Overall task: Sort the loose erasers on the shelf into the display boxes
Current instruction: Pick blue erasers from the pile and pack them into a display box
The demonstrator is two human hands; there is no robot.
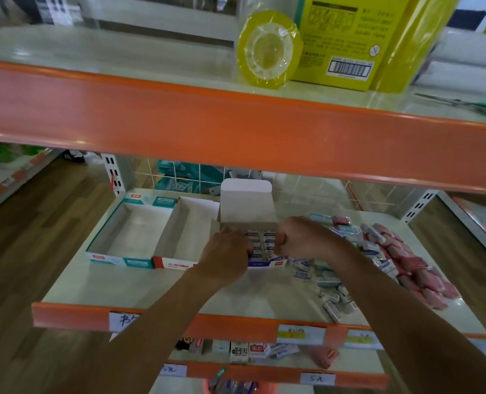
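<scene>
both hands meet over the blue display box (pixel 267 263), which stands on the shelf (pixel 150 288) with rows of erasers (pixel 261 241) inside. the left hand (pixel 226 258) curls its fingers onto the near rows and the right hand (pixel 300 237) is curled almost to a fist — if either one pinches an eraser, i cannot tell. the loose erasers (pixel 383 251) lie heaped just right of the box.

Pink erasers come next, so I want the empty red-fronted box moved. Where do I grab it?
Pinch the red-fronted box by its front wall, from above at the shelf front. It is open-topped and empty, and the teal box and blue box flank its long sides.
</scene>
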